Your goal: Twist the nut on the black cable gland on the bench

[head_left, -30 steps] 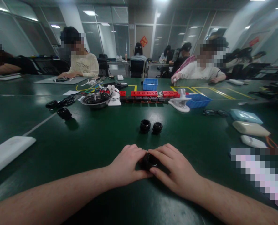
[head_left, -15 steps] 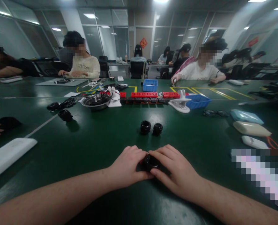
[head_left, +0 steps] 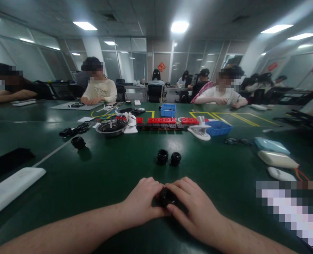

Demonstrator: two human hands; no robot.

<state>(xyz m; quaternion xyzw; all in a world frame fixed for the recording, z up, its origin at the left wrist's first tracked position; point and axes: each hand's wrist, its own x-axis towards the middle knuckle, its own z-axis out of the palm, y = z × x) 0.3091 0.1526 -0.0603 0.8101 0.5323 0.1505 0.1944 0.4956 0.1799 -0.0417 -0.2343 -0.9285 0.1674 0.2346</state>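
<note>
The left hand [head_left: 144, 199] and right hand [head_left: 195, 208] stay curled around the near black ring [head_left: 165, 199]; work seems unchanged. At left, another person's hand has gone.

So it's a chunky black ring [head_left: 164, 198], kinda glossy, with a thick rounded wall and a wide round hole that's pretty dark inside. It's pinched between both hands, left [head_left: 143, 199] and right [head_left: 197, 206], with the hole showing up top and the fingers hiding a fair bit of the sides. It's right down low over the green counter [head_left: 114, 183], though I honestly can't tell if the bottom's actually touching.
</note>
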